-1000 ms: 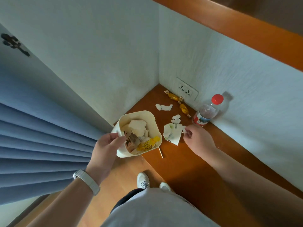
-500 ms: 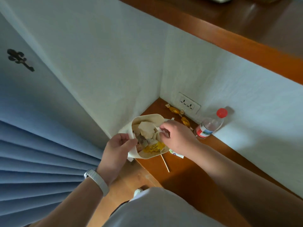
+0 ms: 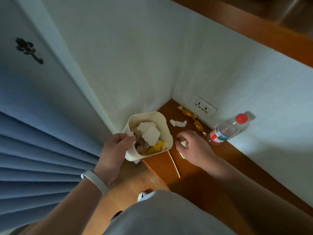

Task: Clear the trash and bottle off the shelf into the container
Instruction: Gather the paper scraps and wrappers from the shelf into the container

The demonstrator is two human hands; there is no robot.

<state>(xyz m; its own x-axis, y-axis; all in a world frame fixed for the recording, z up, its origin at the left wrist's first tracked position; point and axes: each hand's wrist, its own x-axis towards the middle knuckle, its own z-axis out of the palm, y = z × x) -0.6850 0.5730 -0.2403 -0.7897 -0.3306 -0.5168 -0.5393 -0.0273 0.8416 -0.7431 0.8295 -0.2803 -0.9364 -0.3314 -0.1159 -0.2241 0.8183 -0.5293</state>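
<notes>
Trash remains on the wooden shelf [image 3: 189, 167], observed from the single head view. Left hand [image 3: 113, 150] grips the near rim of a cream plastic container [image 3: 133, 150], thumb hooked over the edge, holding it at the shelf's outer edge. Container holds white paper pieces [image 3: 149, 133], brown scraps and a yellow wrapper [image 3: 155, 148]. A white wristband [image 3: 95, 180] sits on the left wrist.

Right hand [image 3: 194, 146] lies palm-down on the shelf just right of the container, fingers curled around a small white paper scrap [image 3: 184, 142]; the grasp is partial and whether the scrap is lifted cannot be told. A printed paper piece [image 3: 183, 156] shows from beneath the palm's near side.

Beyond the right hand's fingertips, a crumpled white paper [image 3: 178, 123] lies on the shelf, apart from the hand. Further beyond, toward the corner, two gold-wrapped candies [image 3: 188, 113] [image 3: 199, 126] lie end to end below a wall socket [image 3: 202, 106]. To the right of the right hand, a clear plastic bottle [image 3: 225, 130] with a red cap [image 3: 241, 118] and a red-and-white label lies tilted against the white wall, near but not touching the hand.

Between the two hands, on the near side, a thin pale stick [image 3: 174, 164] rests on the shelf, starting just below the container.

A grey shirt and one white shoe [image 3: 142, 195] are visible below; blue curtain [image 3: 42, 158] hangs to the left of the left arm.
</notes>
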